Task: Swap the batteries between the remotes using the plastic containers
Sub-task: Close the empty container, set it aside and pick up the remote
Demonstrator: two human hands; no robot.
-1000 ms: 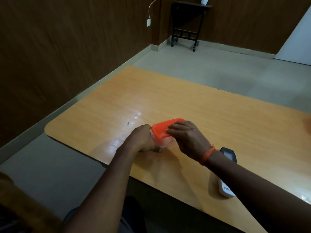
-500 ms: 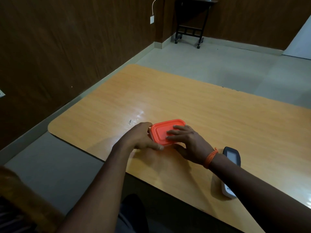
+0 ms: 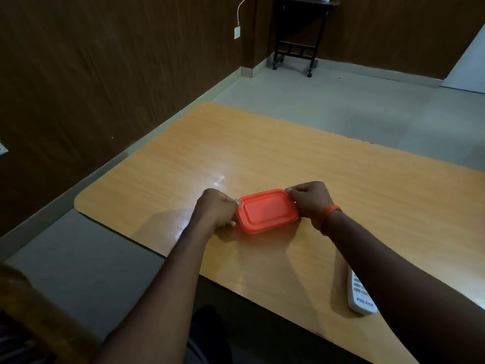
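Head view, centre of the frame: a small rectangular plastic container with an orange snap-on lid (image 3: 268, 211) rests on the glossy light-wood table (image 3: 315, 166), gripped at its two short ends. The left hand (image 3: 216, 208) is curled closed against the lid's left edge, fingertips tucked at the rim; the right hand (image 3: 311, 199), with an orange band at the wrist, pinches the upper right corner between thumb and bent fingers. The lid appears seated flat, and whether it is being pressed shut or pried open cannot be told. A white remote control marked VOLTAS (image 3: 360, 295) lies at lower right, near the table's front edge and partly hidden by the right forearm; no second remote, second container or loose batteries are visible. Likely hazards: a lid that releases suddenly could jerk the light container and scatter any contents across the slick surface; uneven pressure could leave one corner unlatched; a forearm sweep could push the remote off the edge
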